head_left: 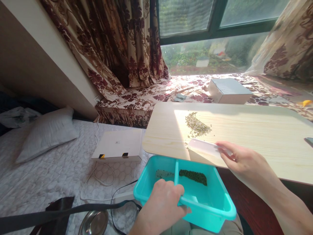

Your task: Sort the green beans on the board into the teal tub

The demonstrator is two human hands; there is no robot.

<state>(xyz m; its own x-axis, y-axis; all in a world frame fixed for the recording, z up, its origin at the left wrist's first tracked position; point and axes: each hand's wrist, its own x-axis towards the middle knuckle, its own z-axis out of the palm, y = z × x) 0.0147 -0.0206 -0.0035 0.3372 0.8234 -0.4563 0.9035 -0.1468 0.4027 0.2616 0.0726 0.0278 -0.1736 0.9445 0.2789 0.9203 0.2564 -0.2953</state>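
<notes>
My left hand is closed round the near rim of a turquoise two-compartment bin, close to its divider. The bin sits just below the table's near edge, over my lap. Small dark green grains lie in its right compartment, and a few are scattered in the left one. My right hand grips a flat, pale pinkish-white strip resting low over the tabletop. Just beyond the strip, a loose spread of small greenish-brown grains lies on the light wood table.
Behind the table, a box stands on the flower-patterned window ledge. On the bed at left are a white flat box, cables, a pillow and a metal bowl. A dark strap crosses the lower left.
</notes>
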